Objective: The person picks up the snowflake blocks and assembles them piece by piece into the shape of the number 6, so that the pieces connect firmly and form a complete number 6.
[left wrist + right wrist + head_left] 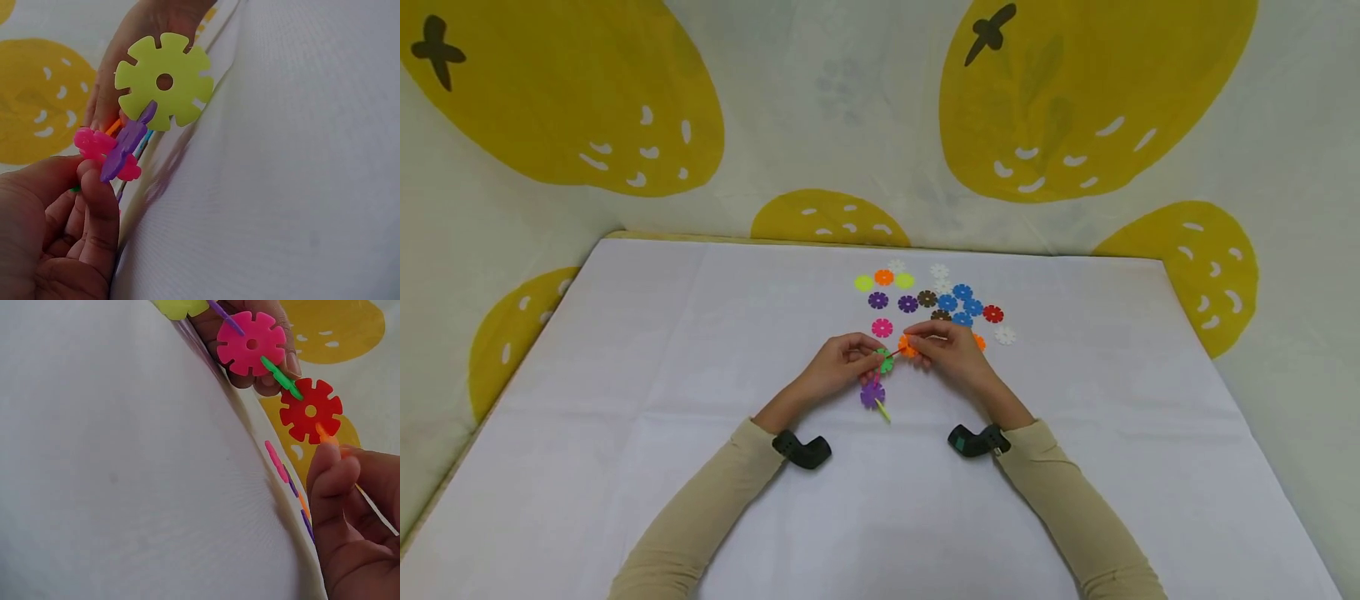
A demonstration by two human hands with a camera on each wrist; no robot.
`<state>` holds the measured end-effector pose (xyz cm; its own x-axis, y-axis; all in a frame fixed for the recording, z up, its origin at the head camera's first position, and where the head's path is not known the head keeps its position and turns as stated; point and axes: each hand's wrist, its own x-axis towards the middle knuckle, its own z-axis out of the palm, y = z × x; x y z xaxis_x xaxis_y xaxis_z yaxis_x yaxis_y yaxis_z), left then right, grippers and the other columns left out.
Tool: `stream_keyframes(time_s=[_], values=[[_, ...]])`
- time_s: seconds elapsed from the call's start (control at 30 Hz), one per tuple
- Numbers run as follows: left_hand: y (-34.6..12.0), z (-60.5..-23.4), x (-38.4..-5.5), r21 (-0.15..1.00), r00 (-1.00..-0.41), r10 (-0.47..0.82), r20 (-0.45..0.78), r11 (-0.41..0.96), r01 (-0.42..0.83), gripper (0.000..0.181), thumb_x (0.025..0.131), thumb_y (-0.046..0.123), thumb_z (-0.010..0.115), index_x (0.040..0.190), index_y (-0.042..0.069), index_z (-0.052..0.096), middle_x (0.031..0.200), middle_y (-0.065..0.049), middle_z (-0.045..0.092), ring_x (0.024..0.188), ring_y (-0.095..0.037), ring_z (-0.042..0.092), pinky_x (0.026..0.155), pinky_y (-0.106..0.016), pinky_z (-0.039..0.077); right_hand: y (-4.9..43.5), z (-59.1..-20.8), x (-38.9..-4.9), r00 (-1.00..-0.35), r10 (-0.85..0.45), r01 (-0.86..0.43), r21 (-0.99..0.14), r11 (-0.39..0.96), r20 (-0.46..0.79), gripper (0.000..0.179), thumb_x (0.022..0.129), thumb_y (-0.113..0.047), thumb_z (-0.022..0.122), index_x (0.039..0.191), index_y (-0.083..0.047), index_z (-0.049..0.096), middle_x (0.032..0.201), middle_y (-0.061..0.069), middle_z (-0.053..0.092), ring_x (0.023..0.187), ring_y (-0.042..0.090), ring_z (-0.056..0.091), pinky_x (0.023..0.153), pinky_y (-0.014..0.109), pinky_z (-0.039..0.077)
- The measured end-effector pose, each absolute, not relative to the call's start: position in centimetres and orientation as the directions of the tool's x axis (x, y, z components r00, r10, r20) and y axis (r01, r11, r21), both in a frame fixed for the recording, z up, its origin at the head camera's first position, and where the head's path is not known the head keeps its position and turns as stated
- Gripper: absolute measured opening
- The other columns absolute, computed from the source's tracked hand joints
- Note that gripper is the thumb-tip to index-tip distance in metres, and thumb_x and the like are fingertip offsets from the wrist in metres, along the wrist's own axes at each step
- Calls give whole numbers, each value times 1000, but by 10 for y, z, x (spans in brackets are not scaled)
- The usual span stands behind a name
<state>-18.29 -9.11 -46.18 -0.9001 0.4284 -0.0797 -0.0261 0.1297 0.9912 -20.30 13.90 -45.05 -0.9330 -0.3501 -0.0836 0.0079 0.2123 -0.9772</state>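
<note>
A chain of slotted plastic snowflake discs hangs between the two hands, joined slot to slot. My left hand (841,364) pinches the green disc (884,361) near the chain's middle. From there hang a pink disc (252,344), a purple disc (872,395) and, at the lower end, a yellow-green disc (164,53). On the other side a red disc (310,410) joins the green one. My right hand (953,354) pinches the orange disc (907,346), which meets the red disc's edge; fingers partly hide it, so how deep it sits cannot be told.
Loose discs lie beyond the hands on the white table (700,483): a pink disc (882,327), purple disc (877,300), brown disc (927,298), several blue discs (962,292), a red disc (993,314) and a white disc (1004,335). A patterned curtain (850,108) stands behind.
</note>
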Motion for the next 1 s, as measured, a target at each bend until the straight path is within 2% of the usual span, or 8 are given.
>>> stream_keyframes(time_s=[0.2, 0.37, 0.57, 0.7, 0.83, 1.0], values=[[-92, -462, -182, 988, -902, 428, -55, 155, 13, 23, 97, 12, 61, 112, -5, 63, 88, -4, 68, 69, -12, 56, 64, -21, 48, 139, -449, -202, -914, -395, 28, -985, 171, -94, 27, 96, -13, 62, 118, 2, 66, 89, 15, 68, 68, 19, 64, 68, 26, 55], [-91, -462, -181, 986, -906, 420, -50, 167, 23, 26, 98, 15, 61, 116, -3, 63, 97, -10, 68, 73, -15, 55, 64, -21, 46, 138, -448, -200, -894, -432, 52, -985, 167, -120, 27, 96, -8, 60, 122, -1, 65, 84, 18, 69, 71, 21, 65, 73, 27, 54], [-90, -464, -182, 977, -905, 420, -64, 211, 28, 28, 99, 15, 58, 119, -3, 62, 103, -16, 68, 81, -12, 58, 74, -20, 47, 136, -446, -199, -858, -495, 58, -983, 174, -138, 30, 95, -6, 62, 124, 2, 62, 91, 17, 70, 72, 19, 66, 74, 26, 54], [-90, -462, -182, 971, -901, 428, -75, 238, 32, 28, 99, 13, 58, 119, -6, 62, 102, -18, 68, 81, -11, 58, 75, -20, 47, 136, -445, -199, -853, -501, 79, -985, 155, -147, 30, 94, -4, 63, 122, 5, 61, 96, 16, 69, 74, 19, 66, 73, 27, 56], [-89, -441, -175, 966, -897, 432, -89, 257, 28, 25, 98, 10, 58, 115, -8, 63, 96, -18, 68, 78, -12, 57, 73, -20, 47, 137, -444, -199, -849, -509, 58, -981, 184, -145, 29, 94, -5, 64, 122, 4, 62, 95, 14, 70, 77, 20, 67, 74, 28, 56], [-89, -453, -179, 967, -902, 427, -68, 252, 47, 22, 97, 12, 61, 111, -5, 65, 91, -11, 69, 76, -13, 59, 71, -21, 48, 144, -440, -202, -861, -493, -2, -967, 256, -129, 28, 95, -12, 64, 121, 1, 64, 93, 18, 69, 79, 25, 65, 74, 27, 54]])
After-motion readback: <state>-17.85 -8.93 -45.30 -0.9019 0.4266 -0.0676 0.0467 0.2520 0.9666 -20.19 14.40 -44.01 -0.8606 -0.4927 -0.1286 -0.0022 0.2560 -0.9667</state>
